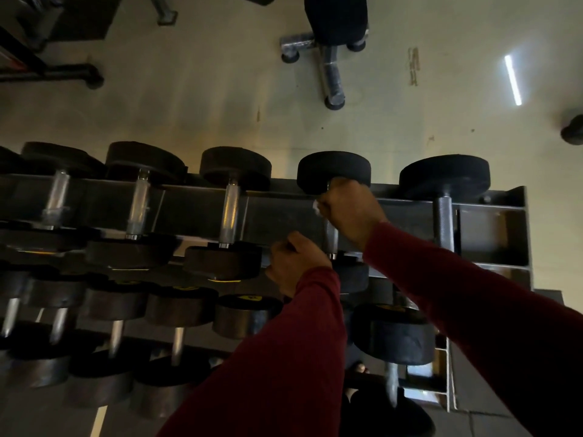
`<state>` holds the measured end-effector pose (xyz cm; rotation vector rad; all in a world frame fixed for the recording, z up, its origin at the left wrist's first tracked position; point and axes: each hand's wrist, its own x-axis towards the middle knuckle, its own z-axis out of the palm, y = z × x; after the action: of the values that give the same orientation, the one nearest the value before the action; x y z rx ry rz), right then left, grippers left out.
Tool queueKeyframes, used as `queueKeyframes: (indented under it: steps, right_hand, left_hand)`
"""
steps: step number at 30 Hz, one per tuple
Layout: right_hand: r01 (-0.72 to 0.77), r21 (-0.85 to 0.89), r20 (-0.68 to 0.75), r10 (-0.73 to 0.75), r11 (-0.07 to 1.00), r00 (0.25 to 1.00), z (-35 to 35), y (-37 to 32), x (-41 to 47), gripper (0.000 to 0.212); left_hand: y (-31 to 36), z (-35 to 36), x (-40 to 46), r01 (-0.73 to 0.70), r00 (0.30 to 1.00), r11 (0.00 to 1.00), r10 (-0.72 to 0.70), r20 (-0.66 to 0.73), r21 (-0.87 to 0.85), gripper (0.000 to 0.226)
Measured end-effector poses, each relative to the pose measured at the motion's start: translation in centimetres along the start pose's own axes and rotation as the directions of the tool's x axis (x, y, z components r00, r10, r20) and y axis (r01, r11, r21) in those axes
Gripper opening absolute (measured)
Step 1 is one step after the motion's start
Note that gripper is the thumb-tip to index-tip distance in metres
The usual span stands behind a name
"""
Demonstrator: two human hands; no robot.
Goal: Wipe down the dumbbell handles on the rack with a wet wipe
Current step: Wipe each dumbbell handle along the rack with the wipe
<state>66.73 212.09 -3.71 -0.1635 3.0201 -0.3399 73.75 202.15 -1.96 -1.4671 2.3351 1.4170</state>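
Observation:
A dark metal rack [511, 212] holds several black dumbbells in rows. My right hand [350, 209] is curled round the upper part of the metal handle [331, 236] of the fourth dumbbell in the top row, just under its far head [333, 170]. A bit of white wet wipe [316, 207] shows at the hand's left edge. My left hand [295, 266] rests with curled fingers on the rack's front rail [202, 238] beside that dumbbell's near head. Both arms wear dark red sleeves.
Other top-row dumbbells with shiny handles [232, 212] stand to the left, one with a dark handle [443, 222] to the right. Lower rows of dumbbells [179, 307] lie nearer me. Beyond the rack are a bench [334, 33] and machine feet on a pale floor.

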Motion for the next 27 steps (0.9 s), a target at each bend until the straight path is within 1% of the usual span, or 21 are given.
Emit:
queueKeyframes:
  steps: [2, 3, 6, 7, 8, 9, 11, 12, 13, 14, 15, 16, 18, 19, 21, 22, 23, 24, 25, 26, 27]
  right_hand:
    - [-0.045, -0.055, 0.026, 0.046, 0.997, 0.999, -0.1, -0.7, -0.5, 0.017]
    - [-0.028, -0.05, 0.075, 0.031, 0.998, 0.997, 0.0, -0.8, -1.1, 0.016]
    - [0.17, 0.144, 0.196, -0.197, 0.975, 0.961, 0.3, 0.1, -3.1, 0.029]
    - [0.231, 0.15, 0.199, -0.259, 0.961, 0.945, 0.2, 0.4, -3.4, 0.028]
    - [0.292, 0.139, 0.161, -0.312, 0.946, 0.936, 0.3, 0.7, -3.3, 0.024]
    - [0.338, 0.082, 0.12, -0.346, 0.937, 0.93, 0.6, 1.2, -2.9, 0.019]
    - [0.32, -0.005, 0.063, -0.319, 0.947, 0.946, 0.7, 1.7, -2.1, 0.017]
    - [0.276, 0.022, 0.01, -0.276, 0.961, 0.961, 0.7, 1.8, -2.0, 0.019]
    - [0.209, 0.121, -0.055, -0.204, 0.97, 0.977, 0.6, 1.9, -2.1, 0.02]
    - [0.137, 0.271, -0.127, -0.106, 0.953, 0.986, 0.5, 1.7, -2.8, 0.019]
    - [0.046, 0.423, -0.161, 0.025, 0.905, 0.987, 0.7, 1.4, -3.7, 0.017]
    - [-0.072, 0.569, -0.133, 0.178, 0.819, 0.975, 1.1, 1.0, -4.8, 0.017]
    - [-0.338, 0.741, 0.066, 0.438, 0.58, 0.897, 2.2, 0.4, -6.8, 0.015]
    - [-0.429, 0.789, 0.183, 0.499, 0.44, 0.847, 2.7, 0.2, -7.2, 0.013]
    - [-0.527, 0.84, 0.396, 0.521, 0.126, 0.756, 2.9, 0.3, -6.5, 0.006]
    - [-0.543, 0.84, 0.468, 0.508, 0.0, 0.723, 2.7, 0.6, -5.7, 0.008]
    - [-0.558, 0.826, 0.519, 0.492, -0.078, 0.699, 2.3, 0.9, -4.8, 0.013]
    - [-0.576, 0.809, 0.552, 0.484, -0.115, 0.679, 2.2, 1.1, -4.0, 0.018]
    - [-0.596, 0.794, 0.569, 0.489, -0.119, 0.661, 2.0, 1.2, -3.5, 0.02]
    - [-0.613, 0.785, 0.565, 0.507, -0.089, 0.651, 2.3, 1.3, -3.3, 0.018]
    - [-0.649, 0.76, 0.553, 0.522, 0.003, 0.65, 2.4, 1.3, -3.5, 0.016]
  left_hand:
    - [0.0, 0.0, 0.1, 0.0, 1.0, 1.0, 0.0, 0.006, 0.003, 0.038]
    - [0.0, 0.0, 0.2, -0.003, 1.0, 1.0, 0.003, 0.007, 0.006, 0.039]
    - [-0.1, -0.1, 0.4, -0.009, 1.0, 1.0, 0.009, 0.015, 0.011, 0.039]
    - [-0.1, 0.0, 0.4, -0.009, 1.0, 1.0, 0.008, 0.018, 0.011, 0.039]
    - [-0.1, 0.0, 0.4, -0.008, 1.0, 1.0, 0.008, 0.018, 0.012, 0.039]
    - [-0.2, 0.0, 0.5, -0.009, 1.0, 1.0, 0.009, 0.017, 0.018, 0.04]
    - [-0.3, 0.1, 0.6, -0.011, 1.0, 1.0, 0.01, 0.012, 0.029, 0.042]
    - [-0.4, 0.2, 0.6, -0.01, 1.0, 0.999, 0.01, 0.013, 0.032, 0.043]
    - [-0.4, 0.2, 0.6, -0.011, 1.0, 0.999, 0.01, 0.009, 0.031, 0.044]
    - [-0.5, 0.4, 0.6, -0.013, 1.0, 0.999, 0.013, 0.002, 0.03, 0.044]
    - [-0.5, 0.4, 0.6, -0.017, 1.0, 1.0, 0.017, -0.003, 0.026, 0.043]
    - [-0.5, 0.5, 0.6, -0.023, 1.0, 1.0, 0.023, -0.002, 0.019, 0.039]
    - [-0.6, 0.5, 0.6, -0.03, 0.999, 1.0, 0.03, 0.017, -0.003, 0.026]
    - [-0.6, 0.5, 0.6, -0.028, 0.999, 1.0, 0.028, 0.021, -0.01, 0.022]
    - [-0.6, 0.5, 0.6, -0.023, 0.999, 1.0, 0.023, 0.023, -0.008, 0.022]
    - [-0.6, 0.5, 0.7, -0.02, 0.999, 1.0, 0.02, 0.027, -0.002, 0.024]
    - [-0.6, 0.5, 0.7, -0.021, 0.999, 1.0, 0.021, 0.026, 0.001, 0.027]
    - [-0.6, 0.6, 0.7, -0.024, 0.999, 1.0, 0.023, 0.022, 0.006, 0.03]
    - [-0.7, 0.7, 0.7, -0.029, 0.999, 1.0, 0.029, 0.015, 0.01, 0.032]
    - [-0.7, 0.8, 0.8, -0.035, 0.999, 0.999, 0.035, 0.008, 0.019, 0.033]
    - [-0.9, 0.9, 0.9, -0.043, 0.999, 0.999, 0.043, 0.009, 0.027, 0.034]
